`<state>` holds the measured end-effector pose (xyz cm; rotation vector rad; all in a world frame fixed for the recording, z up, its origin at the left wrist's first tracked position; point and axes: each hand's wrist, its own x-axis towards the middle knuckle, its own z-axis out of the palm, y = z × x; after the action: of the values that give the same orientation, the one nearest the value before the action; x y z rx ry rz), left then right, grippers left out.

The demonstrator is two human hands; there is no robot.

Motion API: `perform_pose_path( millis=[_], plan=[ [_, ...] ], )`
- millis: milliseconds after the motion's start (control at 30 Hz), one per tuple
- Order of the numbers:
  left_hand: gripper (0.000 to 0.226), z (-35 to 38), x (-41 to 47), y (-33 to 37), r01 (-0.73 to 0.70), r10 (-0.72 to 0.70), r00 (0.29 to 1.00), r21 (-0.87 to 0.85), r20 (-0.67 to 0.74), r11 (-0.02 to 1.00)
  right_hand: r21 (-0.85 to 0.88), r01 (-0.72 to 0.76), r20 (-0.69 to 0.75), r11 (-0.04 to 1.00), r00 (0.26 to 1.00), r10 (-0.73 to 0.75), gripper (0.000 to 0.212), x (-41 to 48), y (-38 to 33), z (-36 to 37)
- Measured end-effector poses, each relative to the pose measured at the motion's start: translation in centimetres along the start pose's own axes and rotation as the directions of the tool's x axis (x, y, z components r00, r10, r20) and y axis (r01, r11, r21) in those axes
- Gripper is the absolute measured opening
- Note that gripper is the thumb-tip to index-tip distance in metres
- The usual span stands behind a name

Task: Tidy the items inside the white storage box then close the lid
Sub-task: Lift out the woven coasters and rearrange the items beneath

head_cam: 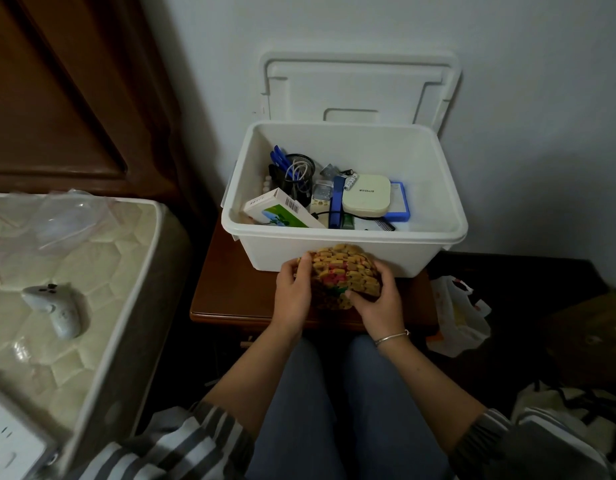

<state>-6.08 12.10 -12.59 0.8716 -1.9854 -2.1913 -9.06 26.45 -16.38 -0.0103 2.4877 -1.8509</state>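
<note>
Hands meet over a woven yellow piece [346, 271] with red and green patches, held just in front of the near wall of the white storage box [344, 252], above the near part of the wooden bedside table [230, 289].

Far left, a pale game controller [53, 308] lies on the mattress [92, 271] near its right edge, well apart from the table.

The left hand [294, 296] comes up from the lap with its forearm bare and the striped sleeve [182, 441] pushed back. It is palm down, its fingers [305, 265] curled over the left edge of the woven piece, grasping it.

The right hand [377, 304] mirrors it, with a thin silver bracelet [391, 337] at the wrist. Its thumb presses the lower part of the weave and its fingers wrap the right edge, so it too is closed on the woven piece.

Behind the hands the box stands open on the far half of the table. Its lid [360, 88] is upright, leaning against the wall. Inside, at the left, a black mesh pen cup [299, 178] holds blue pens [282, 161] and a white cable. A white and green carton [282, 209] lies tilted in the near left corner. Right of centre, a cream rounded case [367, 195] rests on a blue-edged item [402, 202], with a black comb [384, 224] beside them.

Right of the table, a white plastic bag [457, 317] sits on the dark floor.
</note>
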Motion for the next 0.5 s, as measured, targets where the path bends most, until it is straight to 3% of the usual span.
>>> perform_pose_path(
  millis=[233, 433, 500],
  plan=[
    [0.051, -0.9, 0.4, -1.9, 0.091, -0.091, 0.996, -0.007, 0.012, 0.996, 0.037, -0.053, 0.011, 0.998, 0.999, 0.052, 0.070, 0.2, 0.2, 0.3],
    [0.049, -0.8, 0.5, -2.1, 0.036, -0.036, 0.997, 0.011, 0.074, 0.999, 0.011, -0.056, 0.027, 0.998, 0.998, 0.056, 0.069, 0.3, 0.6, 0.3],
    [0.033, -0.7, 0.3, -1.7, -0.066, 0.064, 0.996, 0.034, 0.066, 0.997, -0.004, -0.047, 0.044, 0.999, 0.998, 0.047, 0.068, 0.3, 0.7, 0.3]
  ],
)
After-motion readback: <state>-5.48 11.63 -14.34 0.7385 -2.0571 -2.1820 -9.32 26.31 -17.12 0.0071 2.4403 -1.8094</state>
